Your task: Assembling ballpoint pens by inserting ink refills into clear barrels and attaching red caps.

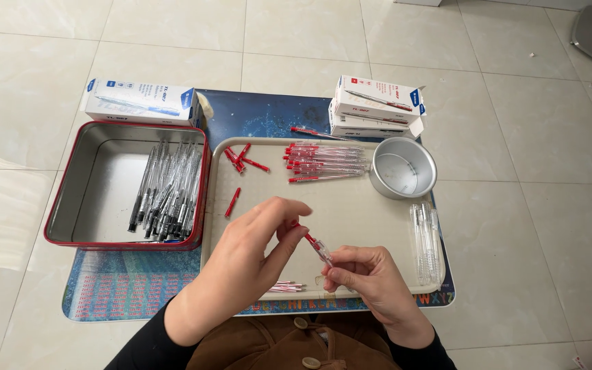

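Holding one red pen [318, 248] between them, both hands sit over the near half of the beige tray [351, 212]. I log the left hand [255, 257] with fingertips pinched on the pen's red upper end, and the right hand [364, 274] curled closed round its clear lower end, whose tip I cannot see.

On the tray: a row of red pens [325, 162] at the far edge, loose red caps [241, 159] to their left, a round metal tin [403, 168], and clear barrels [425, 240] along the right rim. A small bundle [284, 286] by the left wrist is partly hidden; its kind I cannot tell.

Left of the tray: a red-rimmed metal box [90, 199] holding black pens [167, 192]. White cartons [142, 101] [373, 106] lie behind.
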